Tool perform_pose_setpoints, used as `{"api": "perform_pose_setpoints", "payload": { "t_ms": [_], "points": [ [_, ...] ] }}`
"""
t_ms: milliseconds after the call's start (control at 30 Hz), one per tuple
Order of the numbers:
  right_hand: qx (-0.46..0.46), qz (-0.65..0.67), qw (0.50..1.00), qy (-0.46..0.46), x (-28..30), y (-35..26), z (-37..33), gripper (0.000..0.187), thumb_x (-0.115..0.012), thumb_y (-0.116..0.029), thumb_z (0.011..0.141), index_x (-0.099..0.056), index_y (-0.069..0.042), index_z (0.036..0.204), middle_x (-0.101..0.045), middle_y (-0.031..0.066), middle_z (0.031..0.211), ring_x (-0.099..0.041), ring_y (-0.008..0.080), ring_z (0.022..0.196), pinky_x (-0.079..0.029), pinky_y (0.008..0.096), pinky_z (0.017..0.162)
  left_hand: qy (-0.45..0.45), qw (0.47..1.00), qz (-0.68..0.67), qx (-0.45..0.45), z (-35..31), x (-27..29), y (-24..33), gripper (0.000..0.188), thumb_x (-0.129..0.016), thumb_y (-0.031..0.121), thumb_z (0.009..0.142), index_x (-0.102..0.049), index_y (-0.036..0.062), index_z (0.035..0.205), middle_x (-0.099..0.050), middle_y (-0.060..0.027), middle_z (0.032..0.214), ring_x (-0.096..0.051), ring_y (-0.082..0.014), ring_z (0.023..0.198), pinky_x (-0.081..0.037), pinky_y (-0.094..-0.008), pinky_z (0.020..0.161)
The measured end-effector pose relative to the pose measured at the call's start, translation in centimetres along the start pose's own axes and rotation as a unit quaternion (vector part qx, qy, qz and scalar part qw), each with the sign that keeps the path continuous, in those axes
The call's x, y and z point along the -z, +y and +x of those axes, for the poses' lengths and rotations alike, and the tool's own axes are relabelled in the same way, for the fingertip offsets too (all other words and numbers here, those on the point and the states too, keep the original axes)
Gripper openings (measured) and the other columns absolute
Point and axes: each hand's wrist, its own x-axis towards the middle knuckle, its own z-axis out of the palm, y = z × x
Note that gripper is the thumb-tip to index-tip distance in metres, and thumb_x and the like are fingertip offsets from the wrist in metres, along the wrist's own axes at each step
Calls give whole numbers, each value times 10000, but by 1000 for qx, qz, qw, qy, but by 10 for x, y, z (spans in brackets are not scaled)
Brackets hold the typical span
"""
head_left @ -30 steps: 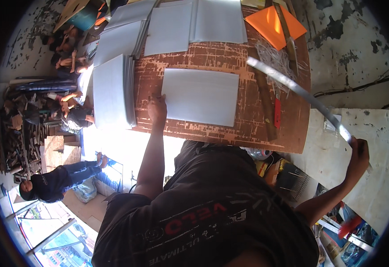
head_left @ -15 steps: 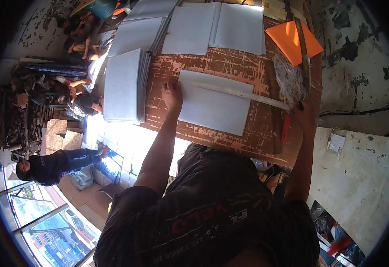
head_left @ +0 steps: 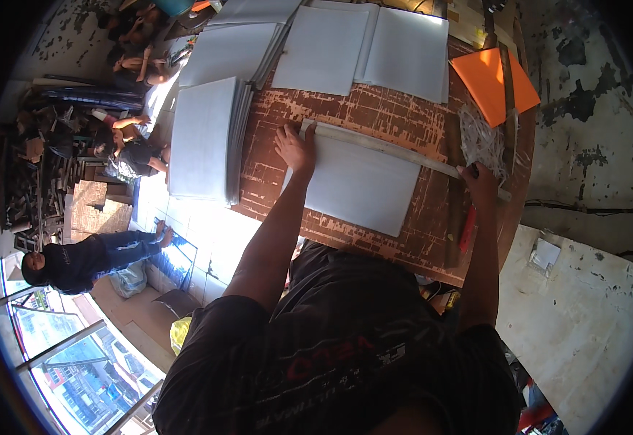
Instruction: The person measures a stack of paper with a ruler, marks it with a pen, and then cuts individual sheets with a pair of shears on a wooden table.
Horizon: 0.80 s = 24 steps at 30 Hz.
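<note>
The white sheet (head_left: 365, 187) is laid flat on the board (head_left: 400, 112) at the centre of the frame, its left part covered by the left forearm. The bar (head_left: 381, 147) is placed along the sheet's upper edge and extended past its right corner over the dark strip (head_left: 453, 225); this alignment is judged to give the edge a straight reference.

The bar's left end is met by the left hand (head_left: 297, 147). Its fingers are bent and slightly apart; whether the bar is pinched or only touched cannot be told. The bar is covered near its right end by the right hand (head_left: 480, 183), with the fingers curled over it; whether they are clamped cannot be told. With both ends attended, rotation of the bar is probably resisted.

The red tool (head_left: 468, 230) is positioned just below the right hand, apparently for easy reach. The stack (head_left: 202, 141) at upper left and the scraps (head_left: 481, 141) at upper right are set apart from the sheet, so its surroundings are presumably left unobstructed.
</note>
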Motion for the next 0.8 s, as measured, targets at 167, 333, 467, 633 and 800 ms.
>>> {"api": "perform_pose_setpoints", "payload": {
  "t_ms": [167,333,467,633,800],
  "points": [
    [-2,19,1000,-13,-7,11,4,496,-737,-409,873,-665,44,1059,-702,213,936,-689,347,885,-499,432,798,4,1000,-10,-3,-2,1,3,468,-737,531,852,-628,127,1061,-595,-77,1089,-568,-332,1081,-404,-528,910],
    [71,15,997,39,-18,32,5,394,-759,-317,874,-687,10,1081,-690,198,928,-675,349,871,-505,414,797,-18,1000,12,17,-1,3,6,430,-725,514,863,-636,149,1072,-607,-60,1134,-565,-311,1133,-379,-516,1006],
    [98,142,969,176,-11,22,3,321,-719,-292,928,-685,-20,1095,-630,115,864,-641,261,814,-501,375,747,-22,1000,6,-5,-2,3,6,484,-697,551,870,-656,124,1094,-599,-90,1129,-555,-333,1148,-396,-523,985],
    [-88,685,723,21,6,3,3,409,-581,-393,1032,-675,3,1077,-611,56,829,-605,155,763,-480,327,650,-25,999,24,1,-2,2,9,435,-709,523,868,-652,152,1088,-599,-82,1114,-568,-335,1115,-402,-518,969],
    [-76,568,815,-83,-9,-12,-6,559,-442,-482,1076,-680,24,1064,-662,41,823,-605,108,707,-470,268,579,-25,999,26,4,-1,5,10,428,-697,535,875,-638,171,1093,-588,-89,1104,-566,-337,1101,-409,-534,942]
  ]
}}
